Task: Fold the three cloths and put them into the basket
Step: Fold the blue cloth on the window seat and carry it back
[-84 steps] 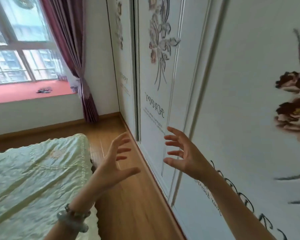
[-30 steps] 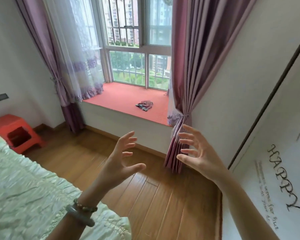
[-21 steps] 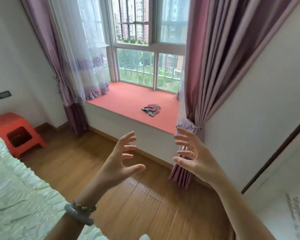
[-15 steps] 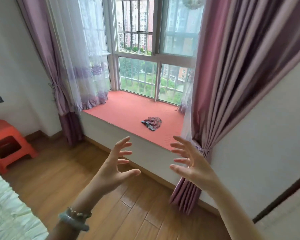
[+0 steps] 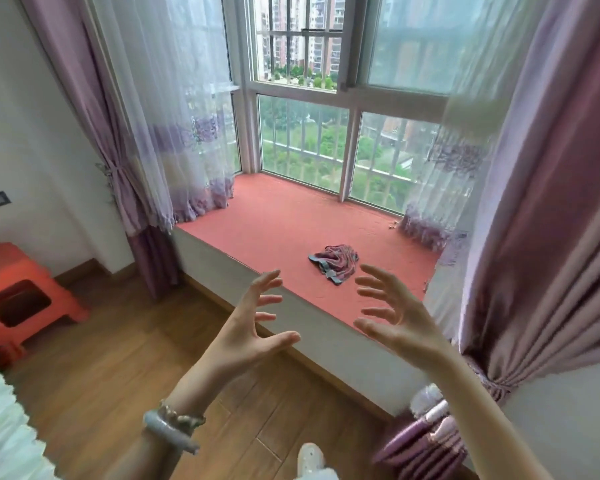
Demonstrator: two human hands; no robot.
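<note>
L hand (image 5: pixel 246 327): fingers spread, empty, raised near me.
R hand (image 5: pixel 395 317): same, ready to grab.
Cloth (image 5: pixel 335 263): crumpled on red window seat (image 5: pixel 274 220), far of both hands, untouched.
Basket: not in view.

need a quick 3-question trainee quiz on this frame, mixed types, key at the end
1. True or false: the left hand grips the crumpled cloth.
2. The cloth lies on: A) the wooden floor, B) the red window seat, C) the orange stool.
3. Fill in: the bracelets sit on the ___ wrist.
Key: 1 false, the left hand and the right hand are open and hold nothing; 2 B; 3 left.
</note>
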